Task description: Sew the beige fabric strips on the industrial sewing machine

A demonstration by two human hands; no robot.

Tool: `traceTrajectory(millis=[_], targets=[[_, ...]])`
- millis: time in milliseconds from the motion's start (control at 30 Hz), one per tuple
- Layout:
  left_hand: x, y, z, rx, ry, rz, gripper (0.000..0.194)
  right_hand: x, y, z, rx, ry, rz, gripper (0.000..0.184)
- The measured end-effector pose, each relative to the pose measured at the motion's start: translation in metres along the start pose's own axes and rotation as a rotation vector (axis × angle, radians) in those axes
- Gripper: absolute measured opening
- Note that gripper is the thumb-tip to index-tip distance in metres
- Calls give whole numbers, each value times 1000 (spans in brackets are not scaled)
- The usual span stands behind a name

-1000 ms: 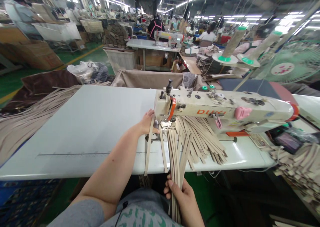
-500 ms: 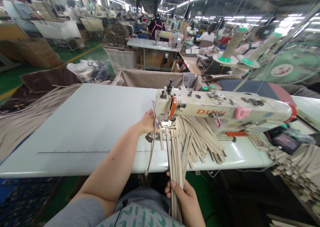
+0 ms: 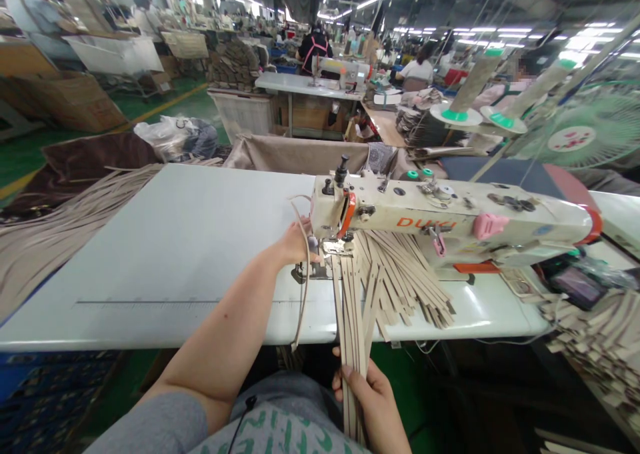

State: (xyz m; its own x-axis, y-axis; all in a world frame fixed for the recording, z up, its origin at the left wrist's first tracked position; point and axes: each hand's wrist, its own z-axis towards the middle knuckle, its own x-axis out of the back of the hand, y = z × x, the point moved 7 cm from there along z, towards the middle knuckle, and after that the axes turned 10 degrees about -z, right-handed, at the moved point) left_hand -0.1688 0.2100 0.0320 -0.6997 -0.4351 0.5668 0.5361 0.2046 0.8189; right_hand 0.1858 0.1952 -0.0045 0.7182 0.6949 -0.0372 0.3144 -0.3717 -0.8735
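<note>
The worktop (image 3: 190,241) and the machine (image 3: 460,217) standing on it keep their places; the slight shift of the whole view looks like head movement. The pile (image 3: 405,281) of loose strips under the machine's arm lies as it did.

The bundle (image 3: 353,314) is nearly where it was, its far ends on the worktop just in front of the needle area and its near ends hanging past the front edge. The hands are well apart. The right hand (image 3: 373,387) stays closed around the bundle below that edge. The left hand (image 3: 295,244) remains at the left of the machine's head; whether its fingers pinch anything cannot be told.

The clear change is in the strips beside the left hand. One strip (image 3: 303,301), fairly straight a second ago, now bows across that hand, its upper end curled above the worktop, its lower end at the front edge. A shorter one, earlier reaching from the needle area toward that edge, has drawn back almost out of sight, which suggests material being fed away under the head.
</note>
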Motion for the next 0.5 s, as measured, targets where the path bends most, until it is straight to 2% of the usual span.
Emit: traceTrajectory(millis=[133, 333, 500], targets=[[2, -6, 2, 24, 55, -99, 66, 0, 1, 0, 3, -9, 0, 56], [7, -12, 4, 106, 157, -62, 46, 0, 2, -1, 15, 26, -37, 64], [8, -13, 6, 82, 154, -78, 39, -1, -2, -1, 33, 61, -71, 65]])
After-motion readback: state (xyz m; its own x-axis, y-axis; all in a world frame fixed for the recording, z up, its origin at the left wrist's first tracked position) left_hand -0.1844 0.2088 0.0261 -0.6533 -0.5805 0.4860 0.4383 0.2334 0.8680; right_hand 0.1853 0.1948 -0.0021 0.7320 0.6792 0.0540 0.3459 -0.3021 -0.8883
